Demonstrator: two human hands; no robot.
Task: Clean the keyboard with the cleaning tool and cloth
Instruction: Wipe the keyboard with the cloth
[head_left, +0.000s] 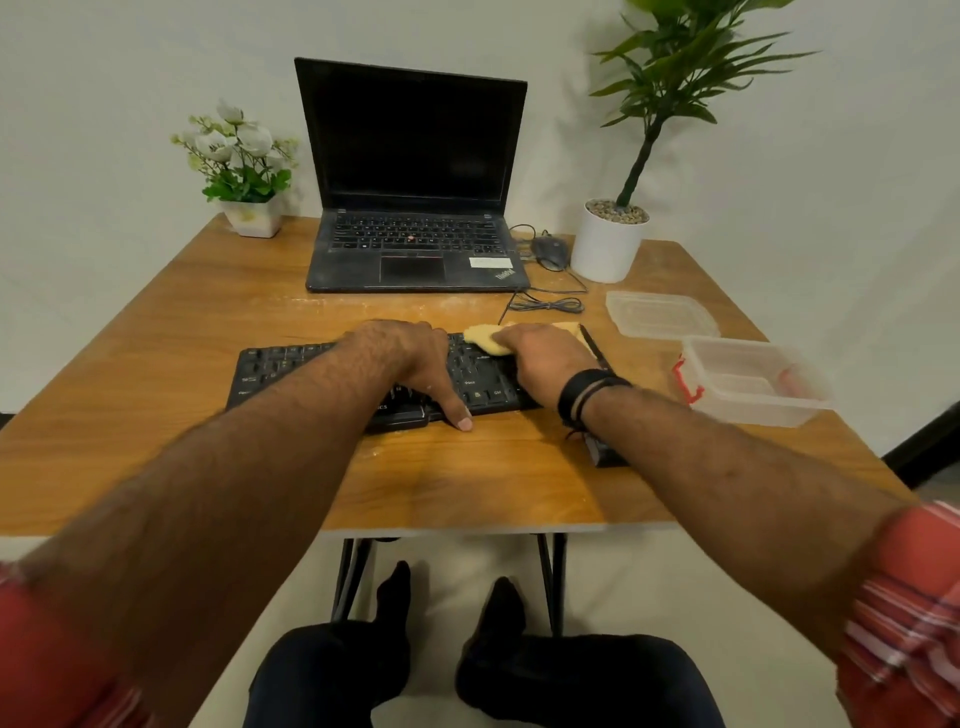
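Fingers (506, 340) of the right hand (540, 364) curl down onto a yellow cloth (485, 336), pressing it on the far right part of the black keyboard (275, 371). Left hand (410, 358) lies palm-down across the keyboard's middle, fingers together over the far rows, thumb (460, 413) stretched to the near edge and touching the worktop (467, 478); it holds nothing, just pins the board.

Keyboard sits mid-worktop, skewed, left end nearer the left edge, right end hidden under the right wrist. Cloth overhangs the keyboard's far edge slightly. A dark slim object (605, 454) pokes out below the right wrist, near the keyboard's right end; cannot tell what it is.

Open room: wide bare strip of worktop between keyboard and near edge, and bare wood left of the keyboard out to the left edge. Right side is tight: clear plastic box (753, 384) with red clip just beside the right wrist, its lid (660, 314) behind it, both close to the right edge.

Far side: open laptop (415, 182), mouse (549, 252) with looped cable, white pot with tall plant (610, 244), small flower pot (244, 171) at the far left corner. A band of clear worktop lies between laptop and keyboard.
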